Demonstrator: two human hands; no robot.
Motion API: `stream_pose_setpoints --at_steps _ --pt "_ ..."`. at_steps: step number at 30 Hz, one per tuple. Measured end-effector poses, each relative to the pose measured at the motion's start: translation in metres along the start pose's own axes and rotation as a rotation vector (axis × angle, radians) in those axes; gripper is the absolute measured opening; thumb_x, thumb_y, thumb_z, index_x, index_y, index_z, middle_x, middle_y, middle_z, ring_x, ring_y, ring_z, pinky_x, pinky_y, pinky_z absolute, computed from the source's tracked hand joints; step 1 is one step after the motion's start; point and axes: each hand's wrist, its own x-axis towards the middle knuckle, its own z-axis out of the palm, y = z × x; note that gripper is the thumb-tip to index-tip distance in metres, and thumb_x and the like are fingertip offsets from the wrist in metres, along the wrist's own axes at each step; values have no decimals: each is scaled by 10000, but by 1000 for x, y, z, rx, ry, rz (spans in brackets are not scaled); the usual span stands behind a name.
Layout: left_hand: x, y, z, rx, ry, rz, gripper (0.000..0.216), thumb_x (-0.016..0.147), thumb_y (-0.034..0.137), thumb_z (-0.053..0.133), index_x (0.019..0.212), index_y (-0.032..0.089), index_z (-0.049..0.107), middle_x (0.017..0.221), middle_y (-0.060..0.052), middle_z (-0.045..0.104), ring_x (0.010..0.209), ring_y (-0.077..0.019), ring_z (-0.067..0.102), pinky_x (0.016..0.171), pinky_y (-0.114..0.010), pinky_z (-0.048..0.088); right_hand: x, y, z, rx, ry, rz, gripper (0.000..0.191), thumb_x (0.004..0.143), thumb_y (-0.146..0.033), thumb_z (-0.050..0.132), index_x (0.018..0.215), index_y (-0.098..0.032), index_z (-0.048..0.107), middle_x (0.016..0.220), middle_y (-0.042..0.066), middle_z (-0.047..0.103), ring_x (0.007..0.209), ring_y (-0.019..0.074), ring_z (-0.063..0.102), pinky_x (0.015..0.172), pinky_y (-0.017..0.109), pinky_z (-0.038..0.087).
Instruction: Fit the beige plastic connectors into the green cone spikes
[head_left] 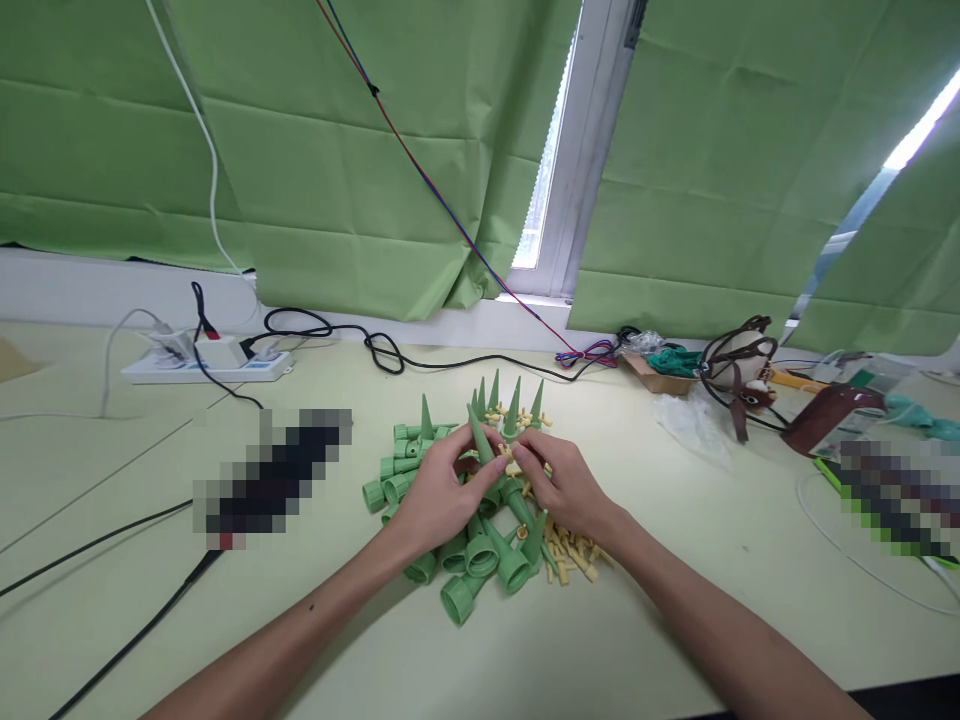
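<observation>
My left hand (450,490) is closed around a green plastic spike (478,436), a tapered cone tilted with its tip up and to the left. Close beside it, my right hand (559,480) pinches a small yellow plastic peg (511,462) against the lower end of the spike; fingers partly hide the contact. Below and around both hands lies a pile of green spikes (459,598) with wide, round open sockets. Several upright green spikes (513,405) stand just beyond my fingers, with yellow pegs among them. Loose yellow pegs (574,552) are heaped under my right wrist.
At the back left is a white power strip (210,368) with plugs. A black cable (465,360) runs along the back of the table (360,640). On the right are a plastic bag (694,425), a cardboard box (656,375) and a dark red container (832,415).
</observation>
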Motion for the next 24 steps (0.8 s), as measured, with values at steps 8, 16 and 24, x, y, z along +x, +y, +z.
stream_pose_setpoints --at_steps 8,16,24 --pt "0 0 0 50 8 28 186 907 370 549 943 192 588 938 -39 641 766 -156 581 665 -276 499 0 1 -1 -13 3 -12 269 983 -252 400 724 -201 450 642 -15 450 584 132 409 576 266 327" --pt "-2 2 0 182 9 114 124 923 300 522 953 199 587 925 -22 649 781 -159 581 703 -287 473 -1 1 0 -51 14 -6 338 974 -247 400 643 -207 348 596 -24 400 546 121 359 553 273 289" --pt "-3 -3 0 278 13 217 112 946 274 488 948 193 565 863 -28 592 750 -166 541 686 -292 448 -1 2 2 -74 11 3 387 971 -257 393 611 -213 258 546 -46 313 501 107 294 520 274 251"
